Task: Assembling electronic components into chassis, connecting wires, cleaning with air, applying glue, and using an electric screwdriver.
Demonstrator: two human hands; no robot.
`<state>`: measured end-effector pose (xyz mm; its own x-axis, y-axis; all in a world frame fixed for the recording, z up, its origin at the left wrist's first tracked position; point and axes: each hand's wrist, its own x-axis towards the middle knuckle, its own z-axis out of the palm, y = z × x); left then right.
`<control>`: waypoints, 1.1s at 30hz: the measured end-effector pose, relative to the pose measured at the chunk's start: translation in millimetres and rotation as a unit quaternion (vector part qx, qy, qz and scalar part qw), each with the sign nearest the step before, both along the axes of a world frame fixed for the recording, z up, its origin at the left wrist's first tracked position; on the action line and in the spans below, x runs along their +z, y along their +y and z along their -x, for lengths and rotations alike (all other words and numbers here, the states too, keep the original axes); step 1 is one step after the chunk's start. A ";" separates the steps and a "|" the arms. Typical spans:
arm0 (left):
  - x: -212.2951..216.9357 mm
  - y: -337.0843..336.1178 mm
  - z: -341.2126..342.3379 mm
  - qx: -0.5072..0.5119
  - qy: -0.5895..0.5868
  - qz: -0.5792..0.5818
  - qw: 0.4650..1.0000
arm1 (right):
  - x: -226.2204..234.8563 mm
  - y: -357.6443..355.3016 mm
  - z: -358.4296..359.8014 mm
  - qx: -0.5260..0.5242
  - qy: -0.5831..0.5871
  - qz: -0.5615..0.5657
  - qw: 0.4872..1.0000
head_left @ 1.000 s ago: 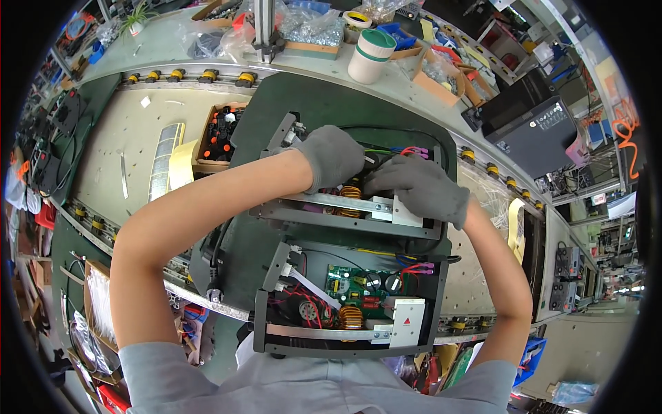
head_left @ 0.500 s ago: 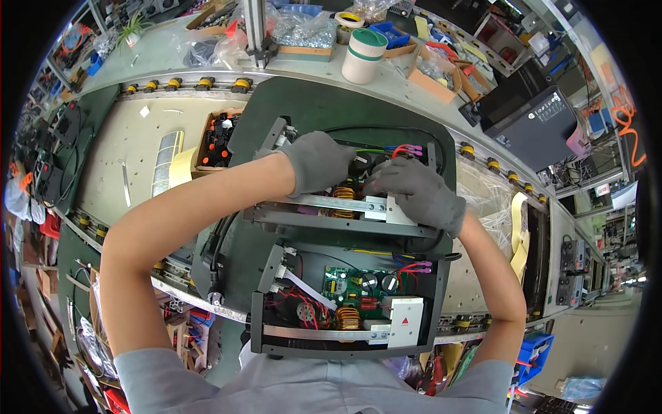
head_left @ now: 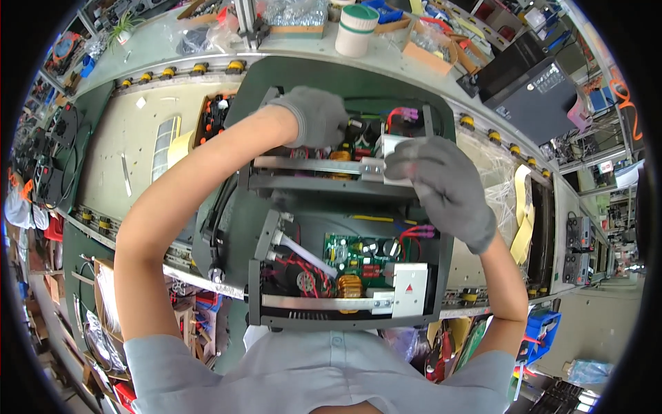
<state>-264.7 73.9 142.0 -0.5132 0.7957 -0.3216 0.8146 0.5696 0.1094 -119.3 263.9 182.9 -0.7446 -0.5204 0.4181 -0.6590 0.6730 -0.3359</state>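
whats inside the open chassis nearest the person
Inside the near chassis: a green circuit board, a copper coil, red and black wires and a white ribbon cable. The front rail and white block cover whatever lies beneath them.

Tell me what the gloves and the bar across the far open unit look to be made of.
The grey gloves look like knitted fabric: matte, soft folds. The silver bar across the far open electronics unit looks like bare metal, probably aluminium: bright, straight, glinting.
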 end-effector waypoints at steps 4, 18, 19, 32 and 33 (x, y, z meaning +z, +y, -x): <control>22.9 -15.1 -56.9 -0.039 0.279 -0.182 0.942 | -5.7 1.4 -46.4 0.028 0.015 -0.135 0.990; -16.7 -50.2 -135.4 -0.128 0.069 -0.276 0.950 | -34.1 -31.9 -94.7 0.098 -0.099 -0.307 0.942; -18.5 -49.3 -138.7 -0.130 0.070 -0.276 0.950 | -34.6 -36.2 -93.4 0.087 -0.129 -0.336 0.929; -33.2 -43.9 -144.1 0.023 -0.166 -0.184 0.969 | -37.2 -51.9 -104.2 0.001 -0.141 -0.440 0.887; -32.3 -43.8 -143.2 0.041 -0.197 -0.188 0.961 | -36.4 -51.1 -104.5 -0.001 -0.141 -0.439 0.887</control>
